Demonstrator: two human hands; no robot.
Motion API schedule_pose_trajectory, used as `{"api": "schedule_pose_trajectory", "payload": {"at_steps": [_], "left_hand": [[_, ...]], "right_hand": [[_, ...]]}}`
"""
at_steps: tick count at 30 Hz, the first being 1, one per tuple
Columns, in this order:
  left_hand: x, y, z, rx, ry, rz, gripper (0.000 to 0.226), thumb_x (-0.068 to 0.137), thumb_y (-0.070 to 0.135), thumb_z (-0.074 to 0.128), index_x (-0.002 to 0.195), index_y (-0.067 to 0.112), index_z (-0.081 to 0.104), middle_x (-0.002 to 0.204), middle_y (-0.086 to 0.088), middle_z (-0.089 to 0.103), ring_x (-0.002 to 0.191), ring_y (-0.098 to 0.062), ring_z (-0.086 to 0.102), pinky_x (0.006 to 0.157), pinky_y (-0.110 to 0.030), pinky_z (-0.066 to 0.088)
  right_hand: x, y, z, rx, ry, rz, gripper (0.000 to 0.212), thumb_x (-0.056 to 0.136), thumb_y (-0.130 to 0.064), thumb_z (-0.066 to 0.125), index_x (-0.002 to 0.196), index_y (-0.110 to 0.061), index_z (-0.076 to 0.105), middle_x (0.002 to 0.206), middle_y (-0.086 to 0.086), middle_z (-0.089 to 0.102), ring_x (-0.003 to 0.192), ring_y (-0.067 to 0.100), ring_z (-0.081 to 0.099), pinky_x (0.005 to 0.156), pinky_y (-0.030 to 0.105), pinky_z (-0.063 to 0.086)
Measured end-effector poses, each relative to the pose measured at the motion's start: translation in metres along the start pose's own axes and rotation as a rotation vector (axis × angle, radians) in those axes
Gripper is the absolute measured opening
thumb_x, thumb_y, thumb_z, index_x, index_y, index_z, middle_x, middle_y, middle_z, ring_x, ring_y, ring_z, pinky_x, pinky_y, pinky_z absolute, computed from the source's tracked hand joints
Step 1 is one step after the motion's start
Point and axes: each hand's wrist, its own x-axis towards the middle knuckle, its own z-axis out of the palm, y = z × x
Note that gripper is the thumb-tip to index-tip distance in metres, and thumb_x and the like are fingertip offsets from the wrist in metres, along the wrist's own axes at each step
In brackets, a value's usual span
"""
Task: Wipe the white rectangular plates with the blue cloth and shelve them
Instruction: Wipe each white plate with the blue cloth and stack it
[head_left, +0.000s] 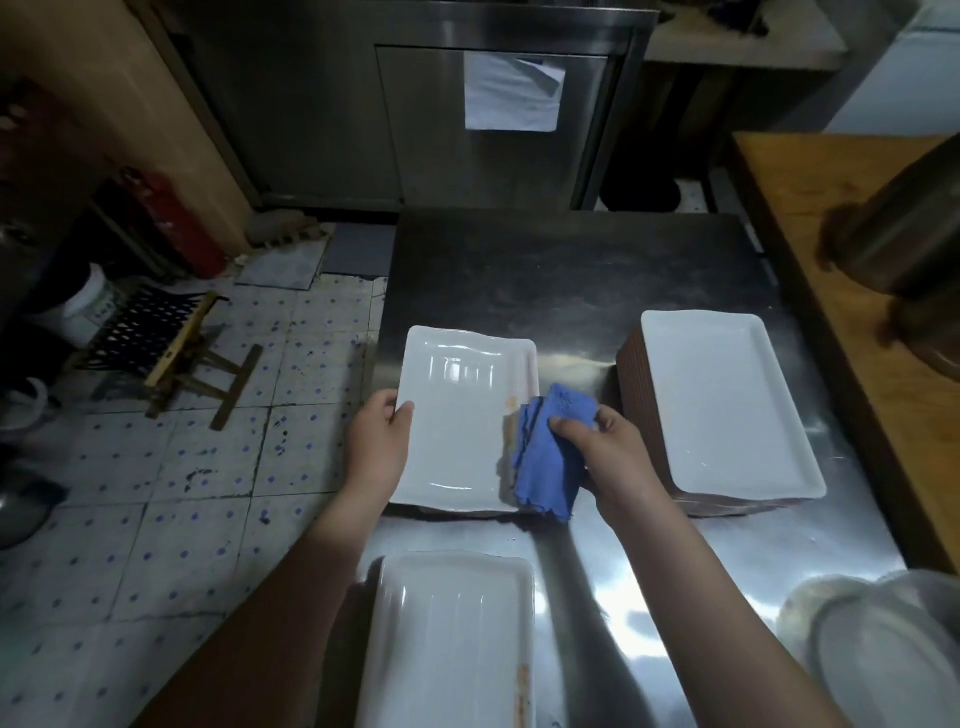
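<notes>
Plate (457, 415), white, glossy and rectangular with a raised rim, is lying at the middle of the brushed steel tabletop (571, 280). The left hand (376, 441) is pinching its left rim, thumb on top. The right hand (602, 452) is holding a crumpled blue cloth (550, 457) in its grip, pressing it on the right edge beside an orange smear. A tall stack (727, 400) of like plates is sitting to the right.
</notes>
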Motion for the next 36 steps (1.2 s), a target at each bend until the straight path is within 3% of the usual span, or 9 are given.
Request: {"api": "schedule_pose_trajectory", "payload": {"at_steps": [4,11,16,21,24,26,30,33,36], "left_hand": [[-0.006,0.003,-0.009,-0.077,-0.038,-0.019,0.006,0.098,0.022,0.041,0.101,0.018,0.044,0.074,0.008,0.051,0.068,-0.015,0.049,0.056,-0.026,0.036],[-0.034,0.016,-0.033,-0.292,-0.086,-0.063,0.006,0.099,0.025,0.037,0.104,0.022,0.036,0.094,-0.006,0.053,0.083,-0.025,0.052,0.073,-0.039,0.045],[-0.066,0.025,-0.048,-0.438,-0.142,-0.144,0.009,0.100,0.029,0.036,0.108,0.024,0.034,0.086,0.003,0.053,0.070,-0.014,0.052,0.056,-0.028,0.041],[-0.109,0.032,-0.063,-0.660,-0.225,-0.210,0.011,0.100,0.027,0.041,0.109,0.026,0.035,0.086,-0.002,0.055,0.069,-0.017,0.055,0.056,-0.028,0.043],[-0.140,0.030,-0.072,-0.775,-0.232,-0.227,0.009,0.097,0.024,0.048,0.097,0.028,0.040,0.085,-0.006,0.059,0.062,-0.015,0.060,0.052,-0.027,0.047],[-0.157,0.025,-0.077,-0.770,-0.220,-0.211,0.008,0.099,0.026,0.041,0.091,0.028,0.042,0.092,-0.006,0.060,0.070,-0.015,0.060,0.059,-0.028,0.048],[-0.181,0.017,-0.090,-0.742,-0.252,-0.191,0.008,0.100,0.033,0.035,0.096,0.034,0.042,0.099,-0.004,0.060,0.085,-0.021,0.060,0.072,-0.035,0.051],[-0.193,0.016,-0.103,-0.736,-0.265,-0.167,0.010,0.100,0.034,0.034,0.107,0.034,0.042,0.097,0.002,0.061,0.087,-0.017,0.062,0.069,-0.031,0.051],[-0.202,0.013,-0.115,-0.729,-0.281,-0.180,0.024,0.100,0.036,0.033,0.089,0.031,0.054,0.090,0.007,0.063,0.083,-0.012,0.064,0.072,-0.029,0.052]], "right_hand": [[-0.016,-0.005,-0.002,-0.049,0.012,-0.052,0.015,0.085,-0.012,0.068,0.100,-0.014,0.064,0.104,0.009,0.069,0.096,0.027,0.065,0.088,0.047,0.051],[-0.056,-0.010,-0.007,-0.060,-0.009,-0.141,0.012,0.085,-0.012,0.068,0.097,-0.013,0.066,0.096,0.010,0.071,0.088,0.026,0.067,0.080,0.042,0.053],[-0.100,-0.020,0.009,0.091,-0.208,-0.129,0.017,0.086,-0.007,0.065,0.103,-0.006,0.065,0.092,0.010,0.073,0.080,0.022,0.070,0.068,0.033,0.056],[-0.151,-0.017,0.048,0.041,-0.325,-0.190,0.020,0.083,-0.004,0.068,0.101,-0.010,0.063,0.083,0.004,0.072,0.074,0.016,0.068,0.066,0.028,0.056],[-0.174,-0.006,0.067,-0.314,-0.159,-0.446,0.028,0.081,-0.009,0.071,0.107,-0.016,0.062,0.093,-0.006,0.068,0.082,0.005,0.063,0.072,0.019,0.049],[-0.185,0.005,0.069,-0.607,-0.008,-0.639,0.051,0.082,-0.014,0.070,0.130,-0.016,0.052,0.115,-0.008,0.058,0.104,0.006,0.053,0.087,0.015,0.037],[-0.204,0.023,0.063,-1.155,0.119,-0.911,0.067,0.093,-0.026,0.057,0.149,-0.011,0.023,0.152,0.010,0.027,0.141,0.025,0.022,0.115,0.033,0.013],[-0.217,0.032,0.061,-1.469,0.058,-0.884,0.057,0.102,-0.037,0.027,0.152,-0.015,0.010,0.160,0.004,0.004,0.147,0.020,-0.003,0.116,0.038,-0.007],[-0.236,0.046,0.060,-1.487,-0.117,-0.871,0.056,0.102,-0.039,0.016,0.152,-0.022,-0.003,0.160,-0.004,-0.008,0.144,0.010,-0.016,0.113,0.036,-0.016]]}}
